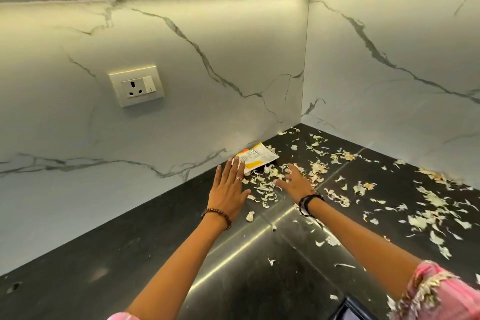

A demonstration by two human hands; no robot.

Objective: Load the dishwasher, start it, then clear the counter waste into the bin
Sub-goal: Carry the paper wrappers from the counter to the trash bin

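Pale vegetable peelings [267, 184] lie scattered over the black counter [104, 262], thickest toward the corner and the right side. A torn white and yellow packet [257, 157] lies flat against the marble backsplash. My left hand [228, 189] is flat with straight fingers, its fingertips near the packet's left edge. My right hand [296, 182], with spread straight fingers, rests on the peelings just right of the packet. Neither hand holds anything.
Marble walls meet in a corner [304, 122] behind the waste. A wall socket [136, 86] sits at the left on the backsplash. More peelings [428, 215] spread to the right. A dark object [350, 310] shows at the bottom edge.
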